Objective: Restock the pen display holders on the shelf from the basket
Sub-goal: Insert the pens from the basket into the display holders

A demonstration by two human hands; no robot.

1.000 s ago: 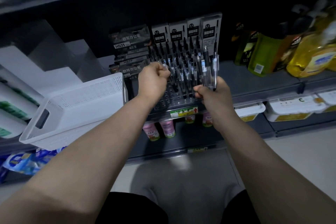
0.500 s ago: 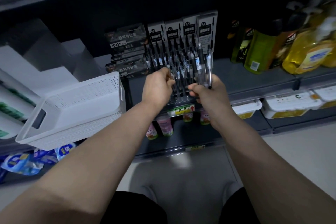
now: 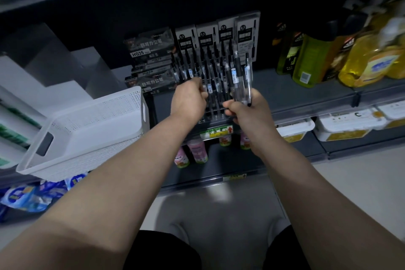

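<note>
Right grip (image 3: 247, 114) is clamped round a bundle of clear pens (image 3: 238, 76), held upright just in front of the right end of the pen display holder (image 3: 213, 114). Left grip (image 3: 188, 101) is curled tight, its knuckles in among the pens already standing in the holder's front rows. Whether it pinches a single pen there is hidden behind the fingers, so I cannot tell.

The holder stands toward the back of the shelf (image 3: 306, 92), between stacked pen boxes (image 3: 149, 52) on its left and bottles (image 3: 311, 59) further along to the right. The white basket (image 3: 92, 125) rests tilted at the left part of the shelf, its near side overhanging the front edge; nothing can be made out inside it from this angle.

The step in hand looks like slotting: feeding pens one at a time from the bundle into the holder. Next, the left grip probably needs to draw one pen out of the bundle, find an open hole in the front rows and push it in upright without knocking its neighbours.
</note>
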